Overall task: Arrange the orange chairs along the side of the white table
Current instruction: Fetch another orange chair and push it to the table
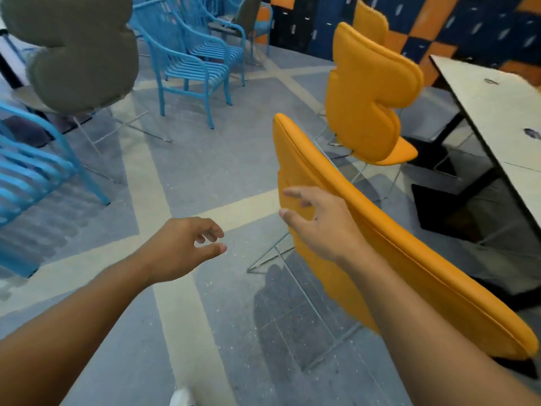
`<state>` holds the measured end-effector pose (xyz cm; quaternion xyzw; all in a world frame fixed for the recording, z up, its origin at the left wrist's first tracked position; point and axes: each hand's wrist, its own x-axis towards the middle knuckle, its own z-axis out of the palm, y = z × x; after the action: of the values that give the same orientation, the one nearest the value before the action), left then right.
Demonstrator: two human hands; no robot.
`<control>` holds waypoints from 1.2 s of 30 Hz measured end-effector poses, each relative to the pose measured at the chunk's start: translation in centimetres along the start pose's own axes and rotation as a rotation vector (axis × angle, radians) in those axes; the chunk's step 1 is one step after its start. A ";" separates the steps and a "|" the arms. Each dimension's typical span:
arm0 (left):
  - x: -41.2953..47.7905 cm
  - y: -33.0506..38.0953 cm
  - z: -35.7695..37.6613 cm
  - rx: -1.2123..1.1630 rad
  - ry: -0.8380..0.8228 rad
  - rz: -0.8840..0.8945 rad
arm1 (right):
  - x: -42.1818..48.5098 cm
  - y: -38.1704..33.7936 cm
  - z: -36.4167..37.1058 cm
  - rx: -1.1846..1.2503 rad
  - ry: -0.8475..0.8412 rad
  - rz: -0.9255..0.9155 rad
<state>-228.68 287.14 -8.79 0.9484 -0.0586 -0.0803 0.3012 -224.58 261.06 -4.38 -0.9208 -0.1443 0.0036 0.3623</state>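
The nearest orange chair (395, 253) fills the lower right, its padded back seen edge-on beside the white table (494, 112). My right hand (319, 224) hovers at the left face of that chair's back with fingers spread and relaxed, holding nothing. Over the floor to the chair's left, my left hand (184, 247) floats loosely curled and empty. A second orange chair (366, 98) stands farther back by the table's near corner. A third orange chair (370, 22) shows behind it.
A grey padded chair (82, 54) stands at the upper left. Several blue metal chairs (187, 63) line the back and left (26, 171). Orange and dark blue lockers (439, 24) cover the far wall. Grey tiled floor (205, 171) lies open in the middle.
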 end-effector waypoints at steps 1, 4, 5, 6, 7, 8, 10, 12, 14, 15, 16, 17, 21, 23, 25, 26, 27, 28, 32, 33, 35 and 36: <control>0.7 -0.5 -0.8 0.002 -0.020 0.032 | 0.4 -0.8 -0.3 -0.013 0.038 0.024; 2.9 -1.2 -2.8 0.015 -0.059 0.130 | 0.9 -2.0 -1.6 -0.084 0.155 0.086; 3.2 -1.2 -3.1 0.022 -0.049 0.161 | 1.0 -2.0 -2.0 -0.121 0.191 0.104; 4.0 -1.0 -3.6 0.024 -0.045 0.198 | 1.0 -2.0 -2.4 -0.176 0.230 0.130; 4.6 -0.8 -4.0 0.027 -0.036 0.231 | 1.0 -1.9 -2.7 -0.241 0.259 0.162; 5.2 -0.4 -4.3 0.028 -0.031 0.258 | 1.0 -1.7 -3.0 -0.310 0.277 0.197; 7.0 0.6 -4.8 0.042 -0.021 0.315 | 0.9 -1.2 -3.8 -0.427 0.284 0.295; 8.9 2.1 -4.9 0.039 -0.004 0.378 | 0.7 -0.2 -4.3 -0.498 0.253 0.406; 11.0 4.0 -4.7 0.042 0.008 0.456 | 0.3 1.2 -4.5 -0.515 0.218 0.511; 12.1 5.0 -4.5 0.048 0.009 0.488 | 0.1 1.9 -4.6 -0.509 0.203 0.556; 13.1 5.9 -4.2 0.059 0.013 0.518 | -0.2 2.5 -4.6 -0.506 0.185 0.585; 13.8 6.6 -4.0 0.076 0.021 0.547 | -0.4 2.9 -4.4 -0.526 0.160 0.604; 17.4 10.0 -2.7 0.172 0.005 0.653 | 0.2 3.4 -4.1 -0.670 0.121 0.604; 18.8 11.1 -2.1 0.251 -0.019 0.677 | 0.5 3.5 -3.8 -0.700 0.122 0.600; 20.1 12.0 -1.4 0.333 -0.067 0.688 | 0.4 3.8 -3.7 -0.699 0.130 0.605; 20.7 12.2 -1.1 0.368 -0.094 0.687 | 0.4 3.8 -3.6 -0.694 0.137 0.604; 21.2 12.4 -0.8 0.408 -0.121 0.686 | 0.4 3.8 -3.6 -0.693 0.143 0.602; 21.7 12.6 -0.5 0.455 -0.153 0.695 | 0.3 3.8 -3.7 -0.689 0.151 0.608; 22.7 12.3 0.6 0.569 -0.173 0.750 | 0.3 3.7 -3.4 -0.681 0.169 0.624; 22.9 12.2 0.8 0.561 -0.157 0.774 | 0.2 3.6 -3.4 -0.677 0.174 0.637; 23.5 12.0 1.0 0.551 -0.131 0.817 | 0.3 3.5 -3.2 -0.673 0.188 0.668; 23.8 11.9 1.0 0.554 -0.122 0.833 | 0.3 3.4 -3.1 -0.673 0.195 0.692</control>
<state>-206.32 273.14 -5.45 0.8824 -0.4686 0.0101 0.0409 -223.06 256.64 -4.34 -0.9767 0.2117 -0.0092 0.0341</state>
